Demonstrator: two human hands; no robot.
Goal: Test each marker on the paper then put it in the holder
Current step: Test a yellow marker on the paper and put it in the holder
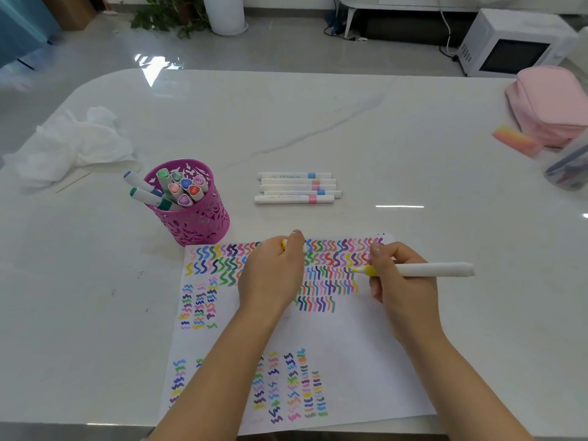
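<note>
Yellow-tipped marker [439,269] is in the right hand [401,281], pinched near the nib end, barrel sticking out to the right. Nib is down on the paper [350,345], at the right end of the third squiggle row. Left hand [270,275] rests on the paper's upper middle, fingers curled round a small yellow piece, likely the cap [284,244], mostly hidden.

Status: mid-test on this marker. No fresh yellow stroke shows at the nib, so can't tell if the mark is made yet.

Done: holder [197,224], a magenta cut-out cup just off the paper's top-left corner, has a bunch of markers standing in it, two leaning out over the left rim. Paper is heavily covered in coloured squiggles: top rows plus blocks at left and bottom.

Left: five capped markers [297,187] lie side by side on the table [413,138], beyond the paper and right of the holder. Judging by that, six to go counting this one: finish stroke, recap, drop in holder, then work through the row.

Elsewhere: crumpled tissue [73,141] far left, pink pouch [550,103] far right.
</note>
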